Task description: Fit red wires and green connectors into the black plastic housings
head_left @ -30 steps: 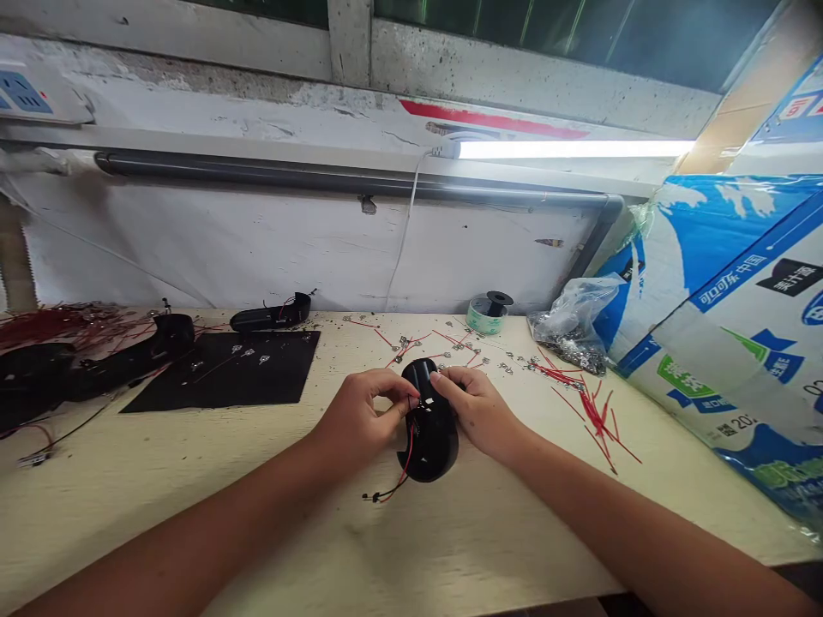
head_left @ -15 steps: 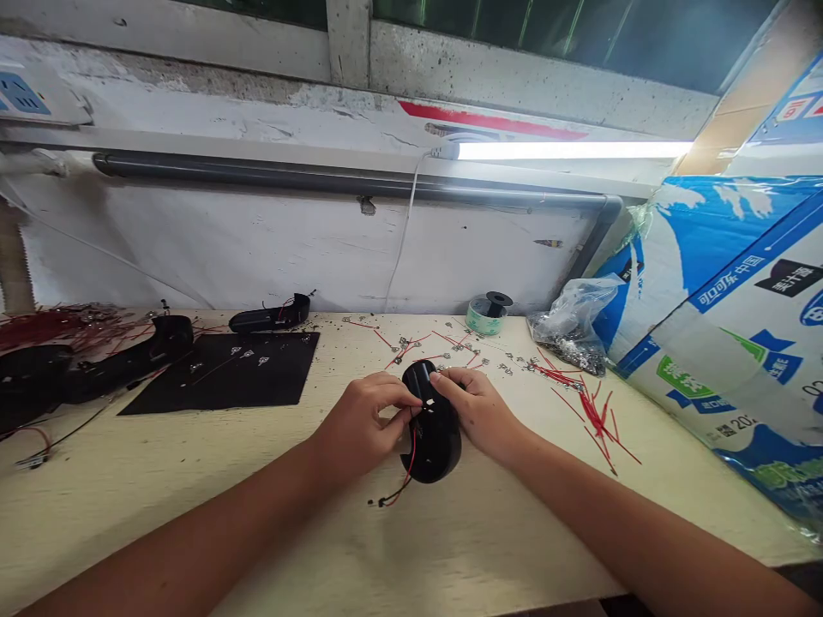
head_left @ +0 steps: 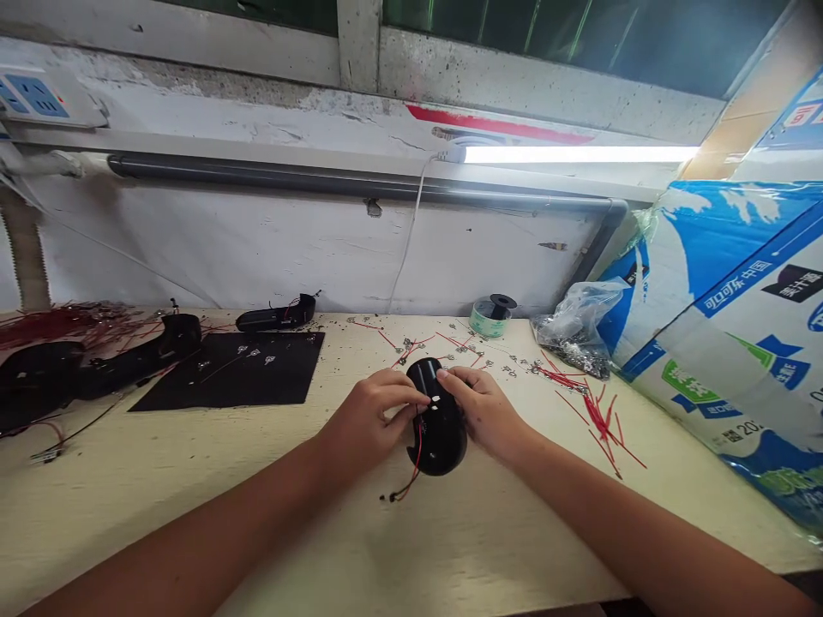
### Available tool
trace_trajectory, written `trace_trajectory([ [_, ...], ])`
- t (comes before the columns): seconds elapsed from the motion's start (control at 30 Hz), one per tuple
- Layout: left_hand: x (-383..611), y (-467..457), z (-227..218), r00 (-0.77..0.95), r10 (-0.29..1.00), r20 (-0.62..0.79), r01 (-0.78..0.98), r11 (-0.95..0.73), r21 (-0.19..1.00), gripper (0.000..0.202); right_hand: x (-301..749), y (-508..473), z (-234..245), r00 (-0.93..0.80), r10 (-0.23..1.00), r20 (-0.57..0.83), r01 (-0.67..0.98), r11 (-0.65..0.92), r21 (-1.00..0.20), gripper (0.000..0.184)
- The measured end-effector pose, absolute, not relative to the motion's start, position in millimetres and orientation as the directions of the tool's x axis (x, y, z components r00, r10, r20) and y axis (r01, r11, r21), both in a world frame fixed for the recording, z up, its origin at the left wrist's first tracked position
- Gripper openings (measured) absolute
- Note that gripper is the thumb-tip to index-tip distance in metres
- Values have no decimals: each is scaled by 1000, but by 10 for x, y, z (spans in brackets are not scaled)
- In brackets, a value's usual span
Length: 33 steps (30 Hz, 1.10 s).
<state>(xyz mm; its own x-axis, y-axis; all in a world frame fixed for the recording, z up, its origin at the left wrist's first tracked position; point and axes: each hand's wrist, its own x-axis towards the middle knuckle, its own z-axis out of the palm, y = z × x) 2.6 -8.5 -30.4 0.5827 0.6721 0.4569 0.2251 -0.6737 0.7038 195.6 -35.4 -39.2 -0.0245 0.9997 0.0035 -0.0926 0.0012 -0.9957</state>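
Over a scuffed cream counter, the left hand and right hand grip a black oval plastic housing between them at mid-counter, a thin red wire hanging from it. Loose red leads lie to the right, a black mat to the left, and a plastic bag of small metal parts beyond

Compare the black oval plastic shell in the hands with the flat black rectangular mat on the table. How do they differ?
The black oval plastic shell is rounded and bulky, but the flat black rectangular mat is thin. The shell is held between the left hand and the right hand, while the mat lies on the pale table. Red wires trail from the shell; small metal pieces lie on the mat. Both are black.
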Motion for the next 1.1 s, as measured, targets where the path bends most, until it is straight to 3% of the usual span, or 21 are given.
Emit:
trace_trajectory([
  [0.1,47,-82,-265,440,807,393,141,-495,858,29,1939,-341,-354,11,999,-42,-187,-39,-982,42],
  [0.2,82,-85,-211,334,932,142,-17,-144,989,41,1917,-357,-306,-1,999,-37,-234,-36,-972,42],
  [0.3,126,-100,-181,523,848,-87,-154,194,969,40,1887,-395,-263,11,1000,-7,-184,-5,-983,44],
  [0.4,159,-129,-181,638,757,-140,-212,347,914,43,1852,-427,-247,20,1000,12,-102,14,-995,48],
  [0.57,156,-160,-166,635,751,-182,-215,398,892,49,1833,-444,-247,42,999,29,-80,32,-996,40],
  [0.7,135,-159,-116,607,772,-189,-218,390,895,35,1897,-438,-228,162,986,-40,-202,-6,-979,21],
  [0.8,131,-154,-100,587,781,-214,-199,396,897,30,1965,-425,-204,164,978,-127,-380,-56,-923,34],
  [0.9,130,-147,-114,573,787,-228,-188,397,898,29,2011,-411,-171,97,970,-222,-480,-150,-865,26],
  [1.1,137,-139,-128,557,797,-232,-197,399,896,25,2045,-401,-133,231,938,-256,-553,-90,-828,19],
])
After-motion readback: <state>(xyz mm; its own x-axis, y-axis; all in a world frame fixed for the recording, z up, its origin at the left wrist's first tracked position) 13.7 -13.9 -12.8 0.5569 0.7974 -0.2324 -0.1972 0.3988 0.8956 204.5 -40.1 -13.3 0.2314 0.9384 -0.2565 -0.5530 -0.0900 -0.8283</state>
